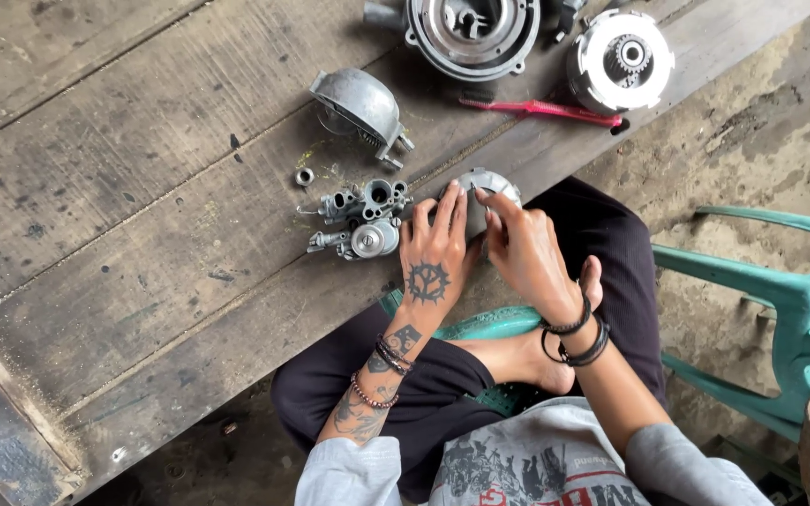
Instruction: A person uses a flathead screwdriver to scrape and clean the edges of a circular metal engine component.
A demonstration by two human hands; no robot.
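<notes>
My left hand (pixel 435 251) and my right hand (pixel 524 251) both rest on a small round grey metal cover (pixel 491 186) at the near edge of a worn wooden bench (pixel 142 187). Fingers of both hands press on its rim; most of it is hidden beneath them. A silver carburettor body (pixel 365 217) lies just left of my left hand. A small metal ring (pixel 305 176) sits further left.
A domed grey metal housing (pixel 358 105) lies beyond the carburettor. At the far edge sit a large round engine casing (pixel 471 36), a geared round assembly (pixel 621 61) and a red toothbrush (pixel 541 110). A green plastic chair (pixel 780 300) stands to the right.
</notes>
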